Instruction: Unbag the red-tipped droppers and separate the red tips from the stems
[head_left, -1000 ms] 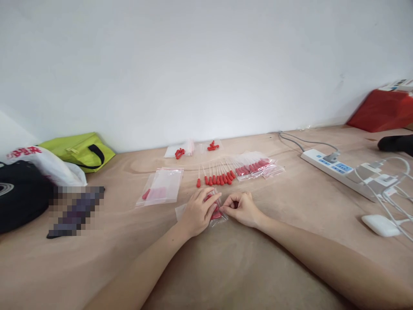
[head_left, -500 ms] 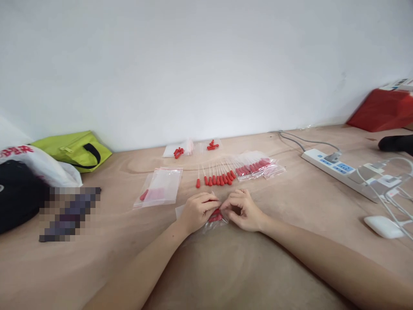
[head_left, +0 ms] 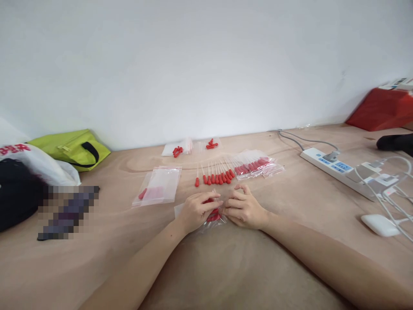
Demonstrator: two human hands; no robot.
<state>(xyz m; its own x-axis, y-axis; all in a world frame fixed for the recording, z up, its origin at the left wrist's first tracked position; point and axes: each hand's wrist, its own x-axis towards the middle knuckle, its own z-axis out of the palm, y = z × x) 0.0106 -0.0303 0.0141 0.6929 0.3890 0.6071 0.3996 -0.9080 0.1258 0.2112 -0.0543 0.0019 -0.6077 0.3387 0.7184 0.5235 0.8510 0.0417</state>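
Note:
My left hand lies over a clear plastic bag on the table, its fingers bent down on it. Red rubber bulbs show inside the bag, partly hidden by those fingers. My right hand is curled closed at the bag's right edge, its fingertips close to the left ones; what they pinch is hidden. Just beyond the hands, several droppers with red bulbs and thin clear stems lie in a row. Bagged droppers are overlapped to the right of that row.
Zip bags lie to the left, one red bulb beside them. Near the wall are two small piles of red bulbs. On the right are a power strip, cables and a white case. A green bag stands at far left.
The fingers of my right hand have curled in more tightly at the bag's edge. My left fingers have lifted and spread slightly, showing more red bulbs. The view has shifted slightly.

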